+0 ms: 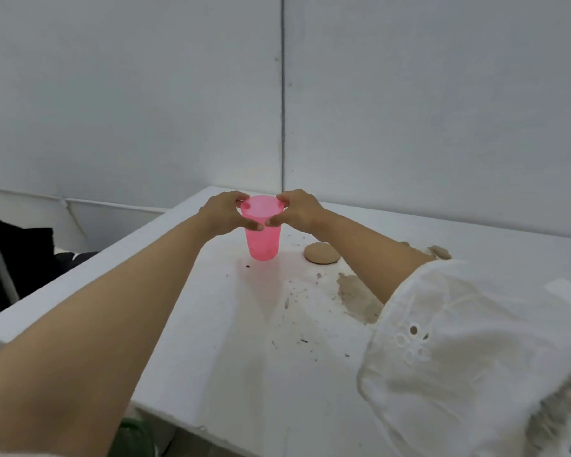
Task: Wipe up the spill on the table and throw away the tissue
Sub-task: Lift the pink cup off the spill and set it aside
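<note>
A translucent pink cup (263,240) stands upright on the white table (231,324), toward its far side. My left hand (223,212) and my right hand (299,209) both grip the cup at its rim, one on each side. A brownish spill (356,296) spreads on the table to the right of the cup, partly hidden by my right forearm. A round tan patch (322,253) lies just right of the cup. Dark specks dot the table in front of the cup. No tissue is in view.
White walls (145,94) rise behind the table, meeting at a corner. Dark objects (23,252) sit off the table's left edge. Something green (136,437) shows below the table's near edge. My white sleeve (468,351) covers the right foreground.
</note>
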